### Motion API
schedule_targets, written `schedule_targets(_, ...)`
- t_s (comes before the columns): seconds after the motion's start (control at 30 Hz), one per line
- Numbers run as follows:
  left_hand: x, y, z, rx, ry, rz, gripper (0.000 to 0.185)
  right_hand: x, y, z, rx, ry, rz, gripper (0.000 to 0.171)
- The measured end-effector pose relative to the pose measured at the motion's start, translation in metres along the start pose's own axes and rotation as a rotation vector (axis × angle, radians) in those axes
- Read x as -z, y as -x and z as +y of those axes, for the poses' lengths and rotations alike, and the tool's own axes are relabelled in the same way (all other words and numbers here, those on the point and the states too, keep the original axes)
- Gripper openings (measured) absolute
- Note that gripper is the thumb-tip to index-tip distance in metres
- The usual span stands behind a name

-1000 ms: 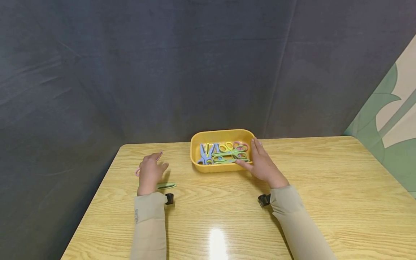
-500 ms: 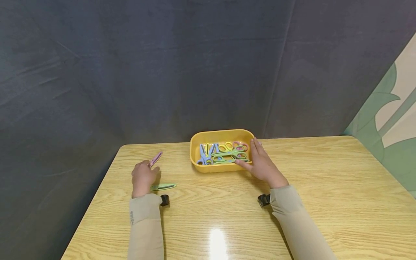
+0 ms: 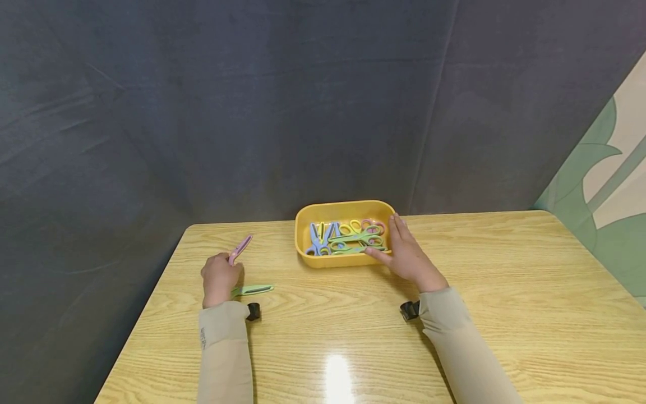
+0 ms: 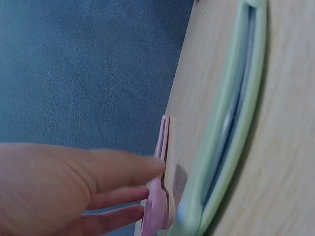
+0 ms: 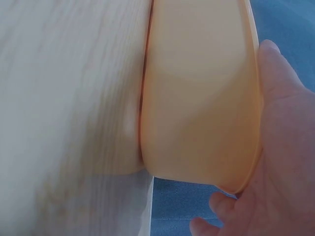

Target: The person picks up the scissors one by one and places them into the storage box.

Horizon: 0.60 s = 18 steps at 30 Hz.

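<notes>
Left hand: the left hand (image 3: 220, 278) rests near the left edge of the table (image 3: 504, 314), fingers curled around the handle end of the pink scissors (image 3: 239, 249); the left wrist view shows fingers (image 4: 113, 169) touching the pink handle (image 4: 156, 206).
Pink scissors: closed blades point away from the person, toward the far left corner of the table; the handle is hidden under the hand.
Green scissors: the green scissors (image 3: 252, 290) lie flat on the table just beside the left hand, on its right, blade tip pointing toward the table's middle; in the left wrist view the green scissors (image 4: 231, 118) lie close alongside the pink pair.
Right hand: the right hand (image 3: 406, 255) lies against the right side of the yellow tray (image 3: 303, 219), fingers extended along its wall and thumb at its near right corner; the right wrist view shows the palm (image 5: 280, 147) pressed to the tray's outer wall (image 5: 202, 98).
Yellow tray: stands at the middle of the table's far edge; holds several scissors (image 3: 348, 238) with blue, green, yellow and pink handles, overlapping one another.
Sleeves: both forearms wear beige sleeves (image 3: 222, 359); 1 small black device (image 3: 410, 310) sits at each wrist.
Surroundings: a dark fabric backdrop (image 3: 252, 112) rises behind the table.
</notes>
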State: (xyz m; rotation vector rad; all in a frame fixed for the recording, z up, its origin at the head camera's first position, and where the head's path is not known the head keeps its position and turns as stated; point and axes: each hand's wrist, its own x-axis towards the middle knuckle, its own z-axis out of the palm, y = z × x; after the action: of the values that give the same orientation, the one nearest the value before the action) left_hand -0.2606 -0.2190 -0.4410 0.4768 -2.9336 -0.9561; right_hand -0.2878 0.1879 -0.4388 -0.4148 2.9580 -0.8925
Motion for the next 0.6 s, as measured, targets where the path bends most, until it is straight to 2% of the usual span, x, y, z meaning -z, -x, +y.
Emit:
schedule_targets(0.27, 0.0008, 0.0001, -0.0046, -0.03, -0.028, 0.043, 0.039, -0.0011, -0.0016, 0.0013, 0.001, 0.001, -0.004, 0.111)
schedule_targets(0.6, 0.0013, -0.0004, -0.0027, -0.038, -0.044, 0.034, 0.038, -0.0002, -0.0007, 0.0014, -0.011, 0.0, -0.01, 0.111)
